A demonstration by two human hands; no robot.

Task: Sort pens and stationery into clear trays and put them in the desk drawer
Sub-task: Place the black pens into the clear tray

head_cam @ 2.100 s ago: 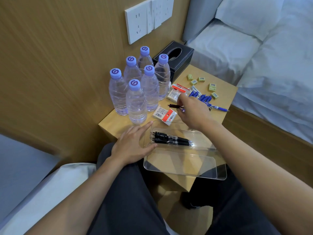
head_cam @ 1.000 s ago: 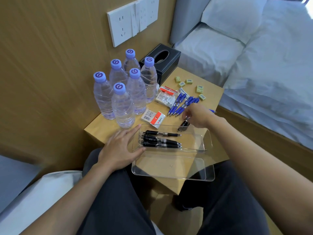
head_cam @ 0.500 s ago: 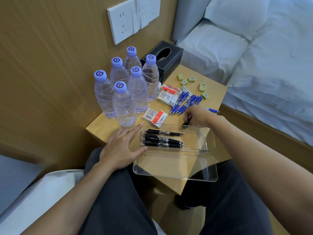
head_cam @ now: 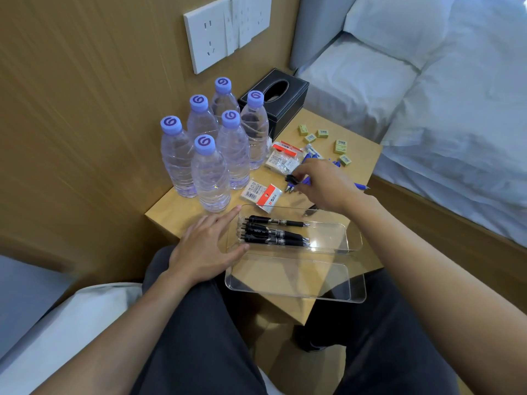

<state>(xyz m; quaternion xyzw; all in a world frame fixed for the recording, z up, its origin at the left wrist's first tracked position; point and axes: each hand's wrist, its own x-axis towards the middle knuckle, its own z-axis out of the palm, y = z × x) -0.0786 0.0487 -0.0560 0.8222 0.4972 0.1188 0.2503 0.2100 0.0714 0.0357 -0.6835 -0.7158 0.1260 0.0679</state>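
head view: the left hand is laid flat at lower centre left of the frame, fingers straight, its fingertips touching the left end of the far clear tray as if to steady it. the right hand is held just above centre with fingers curled, and a dark-tipped pen is pinched in them just over the blue pens, most of which are hidden beneath the palm. a small dark object is glimpsed under the wrist by the tray's far rim, and what it is cannot be told

several black pens are laid side by side in the left half of the far tray. the near clear tray is set against it toward the bottom of the frame and holds nothing. both trays are placed on the bedside table

the sorting is judged to be at an early stage: only black pens have been trayed. the blue pens, the red-and-white packets and the small yellow boxes are left loose toward the upper right of the table. no drawer is shown, so nothing is taken to be stowed yet

six water bottles are grouped at the table's upper left, with a black tissue box behind them, a socket panel at the top and a bed at the right
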